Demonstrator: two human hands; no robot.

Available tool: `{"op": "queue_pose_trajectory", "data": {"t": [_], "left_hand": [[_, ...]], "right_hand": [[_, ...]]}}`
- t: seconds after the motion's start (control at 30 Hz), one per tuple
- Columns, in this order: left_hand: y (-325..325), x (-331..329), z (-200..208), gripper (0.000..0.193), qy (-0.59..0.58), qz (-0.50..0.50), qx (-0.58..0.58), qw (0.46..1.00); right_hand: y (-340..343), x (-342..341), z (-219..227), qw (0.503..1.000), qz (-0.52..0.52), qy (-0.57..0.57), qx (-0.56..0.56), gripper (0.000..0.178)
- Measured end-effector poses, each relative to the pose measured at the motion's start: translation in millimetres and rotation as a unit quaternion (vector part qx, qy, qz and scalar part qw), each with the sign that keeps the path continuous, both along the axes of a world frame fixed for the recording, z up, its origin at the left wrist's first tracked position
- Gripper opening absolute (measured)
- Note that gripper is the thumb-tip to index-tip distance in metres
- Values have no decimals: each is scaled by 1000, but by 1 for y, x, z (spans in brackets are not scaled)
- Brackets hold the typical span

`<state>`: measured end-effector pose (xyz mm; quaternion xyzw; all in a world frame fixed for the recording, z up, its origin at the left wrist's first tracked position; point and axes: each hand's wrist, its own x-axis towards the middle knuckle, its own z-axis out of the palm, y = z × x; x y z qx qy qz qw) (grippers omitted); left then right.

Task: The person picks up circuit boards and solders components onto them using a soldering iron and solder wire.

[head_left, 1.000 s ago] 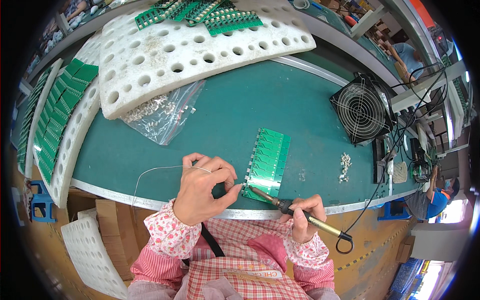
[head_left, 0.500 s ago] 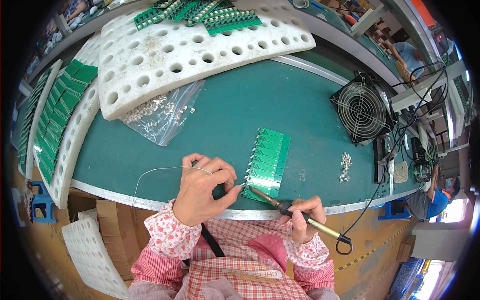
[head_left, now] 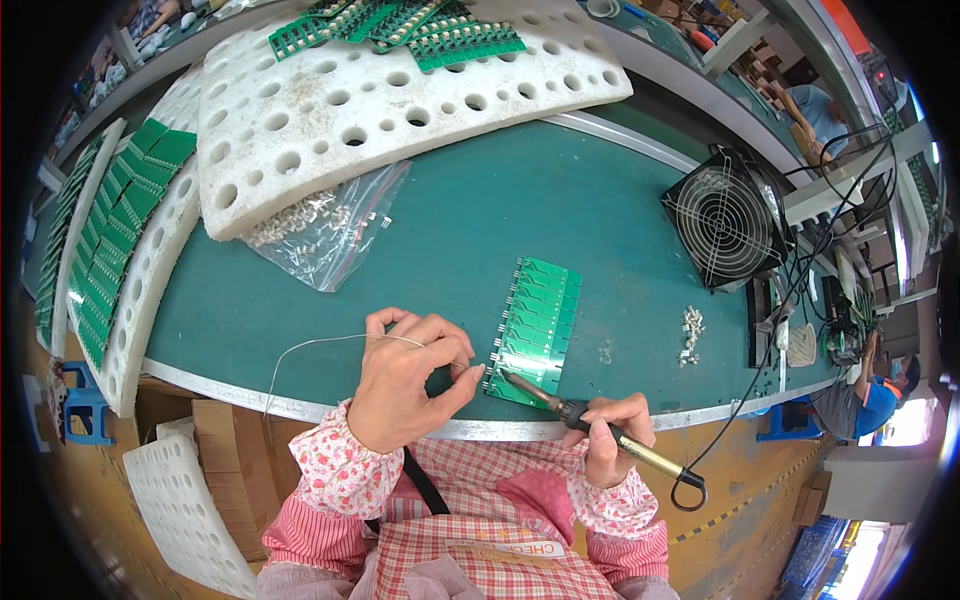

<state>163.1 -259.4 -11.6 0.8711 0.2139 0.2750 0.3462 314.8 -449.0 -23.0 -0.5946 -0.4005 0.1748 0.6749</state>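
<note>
A green circuit board panel (head_left: 535, 325) lies on the green work mat (head_left: 450, 230), with a row of small metal-pinned parts along its left edge. My left hand (head_left: 412, 378) pinches a thin solder wire (head_left: 318, 342), which loops back over the hand and down past the table's front edge. Its fingertips are beside the panel's lower left corner. In my right hand (head_left: 612, 440) is a soldering iron (head_left: 572, 412), held by its dark grip. The iron's tip points up and left, over the panel's near end close to the left-hand fingertips; contact cannot be made out.
A black fan (head_left: 722, 215) stands at the right, its cable hanging beside. Small white connectors (head_left: 691, 335) lie in a pile nearby. Behind are a clear bag of connectors (head_left: 325, 225) and a holed white foam board (head_left: 330, 110) bearing more panels. Other people work at the far right.
The soldering iron's tip has shifted slightly to the right over the panel, and my right hand moved a little with it. My left hand stays almost in place.
</note>
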Motion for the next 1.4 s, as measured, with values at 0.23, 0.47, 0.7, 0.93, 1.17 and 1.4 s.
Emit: {"op": "queue_pose_trajectory", "data": {"t": [0.23, 0.47, 0.7, 0.93, 1.17, 1.4], "left_hand": [[0, 0, 2, 18, 9, -9, 14, 1000], [0, 0, 1, 17, 2, -14, 20, 1000], [0, 1, 0, 17, -1, -15, 27, 1000], [-1, 2, 1, 17, 3, -14, 29, 999], [-1, 2, 1, 17, 4, -12, 27, 1000], [-1, 2, 2, 17, 14, -13, 38, 999]], "right_hand": [[1, 0, 3, 1000, 12, 4, -26, 11], [0, 1, 3, 1000, 17, 0, -24, 11], [0, 1, 3, 999, 24, -8, -24, 11], [0, 1, 2, 999, 25, -12, -24, 11], [0, 2, 3, 999, 26, -14, -25, 12], [-1, 1, 3, 999, 19, -29, -30, 13]]}}
